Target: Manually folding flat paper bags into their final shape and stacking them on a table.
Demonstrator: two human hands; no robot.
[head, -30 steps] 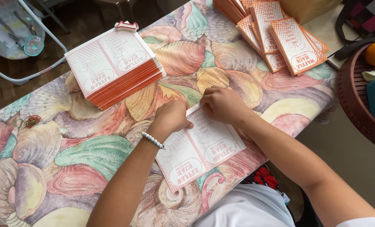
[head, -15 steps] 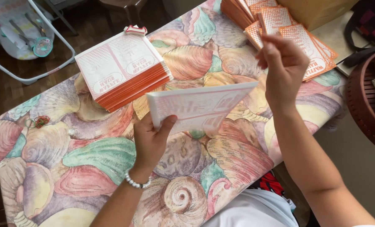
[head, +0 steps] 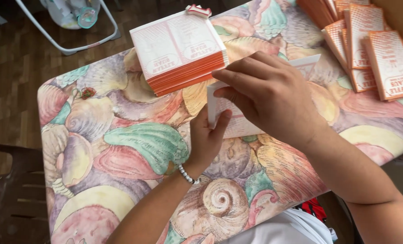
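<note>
Both hands, left (head: 207,139) and right (head: 268,96), pinch a white paper bag (head: 237,124) near the table (head: 120,180) edge.

free: tablecloth (head: 120,180) left of hands | blocked: flat stack (head: 179,47) ahead, loose bags (head: 373,49) right

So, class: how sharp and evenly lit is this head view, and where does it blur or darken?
Head view: soft, even light, no glare; right hand slightly motion-blurred over the sheet; left hand and stack fairly sharp; floor at left darker; tablecloth edges bow slightly.
</note>
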